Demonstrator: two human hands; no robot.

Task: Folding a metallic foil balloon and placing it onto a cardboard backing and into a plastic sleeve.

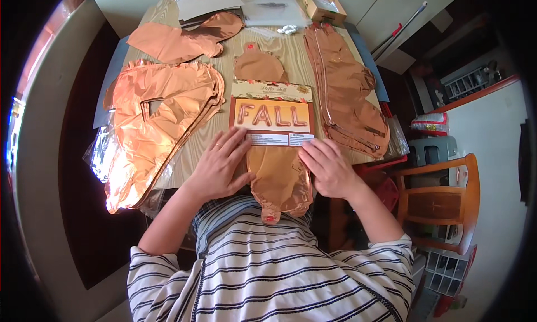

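Wood-grain tabletop (291, 59) fills the upper middle of my head view, with cream cabinet fronts behind it and a wooden chair (442, 202) off to my right, beside the table's corner.

Largest on the table is a stack of flat rose-gold foil balloons (159, 121) at my left, shiny and crinkled, overhanging the near edge on a clear plastic wrapper. A second pile of the same foil, long and narrow (347, 93), runs down the right side. Further back on the left a smaller foil piece (179, 39) lies near some grey and white sheets (215, 3), and a small open cardboard box (323, 6) sits at the far right corner.

Dead centre is a flat foil balloon (279, 179), lengthwise toward me, its near end hanging over the table edge above my striped shirt, its far end showing beyond a printed card. That card (272, 114), with orange panel and floral top border, lies across the balloon's middle.

My left hand (218, 165) rests flat, fingers spread and released, fingertips touching the card's lower edge, gripping nothing. My right hand (330, 168) lies likewise, open and relaxed, fingertips at the card's lower right edge, palm beside the balloon.
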